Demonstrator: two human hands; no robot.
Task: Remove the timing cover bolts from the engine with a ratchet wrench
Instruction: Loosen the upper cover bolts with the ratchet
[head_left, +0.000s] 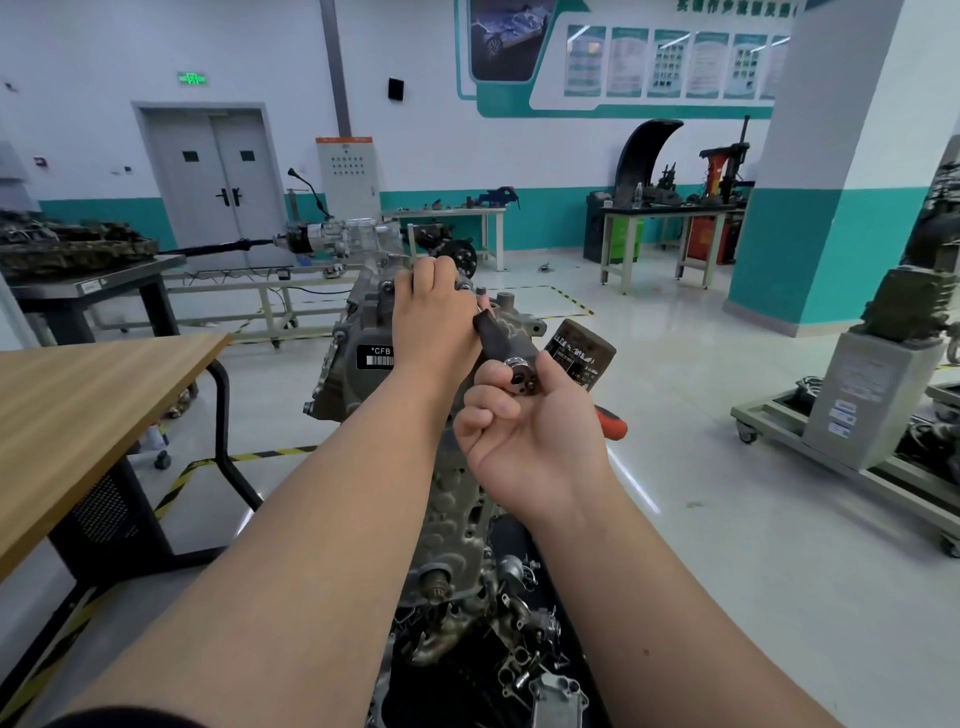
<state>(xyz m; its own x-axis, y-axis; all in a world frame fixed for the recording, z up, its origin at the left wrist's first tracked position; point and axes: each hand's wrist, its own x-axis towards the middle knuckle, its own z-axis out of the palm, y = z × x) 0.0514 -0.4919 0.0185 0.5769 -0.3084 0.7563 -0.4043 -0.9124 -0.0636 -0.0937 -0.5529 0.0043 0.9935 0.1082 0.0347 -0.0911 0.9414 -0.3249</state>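
Grey cast-metal engine (358, 332) stands off the right edge of the wood-topped desk (78, 405). At its top, the left hand (431, 306) curls over the head of a black-handled ratchet wrench (496, 338). The right hand (535, 436) pinches the handle's butt end.

At frame centre, your left hand (434, 317) curls over the wrench (496, 338) head; your right hand (530, 426), palm up, pinches its handle end.
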